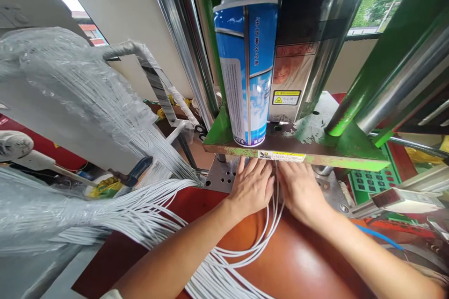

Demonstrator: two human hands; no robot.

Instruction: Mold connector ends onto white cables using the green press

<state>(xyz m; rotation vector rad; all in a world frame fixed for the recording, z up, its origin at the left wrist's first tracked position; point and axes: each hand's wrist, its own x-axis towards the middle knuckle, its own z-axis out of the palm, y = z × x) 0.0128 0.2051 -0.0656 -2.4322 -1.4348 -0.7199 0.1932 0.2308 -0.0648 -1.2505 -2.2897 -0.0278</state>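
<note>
My left hand point(251, 186) reaches under the front edge of the green press plate point(333, 160), its fingers stretched forward over the drilled metal base point(219, 178). The fingertips are partly hidden by the plate. Close beside it, my right hand point(302, 191) also reaches beneath the plate; most of its fingers are out of sight, so I cannot tell whether they hold anything. Between the two hands run several thin grey cables point(275, 203), looping back toward me over the reddish-brown work surface point(301, 261). Where the cables end under the plate is hidden.
A blue spray can point(245, 74) stands upright on the press plate. Large bundles of grey cable point(150, 217) lie to the left, partly wrapped in clear plastic point(70, 79). Chrome columns point(180, 23) rise behind. On the right is a green control panel point(373, 175).
</note>
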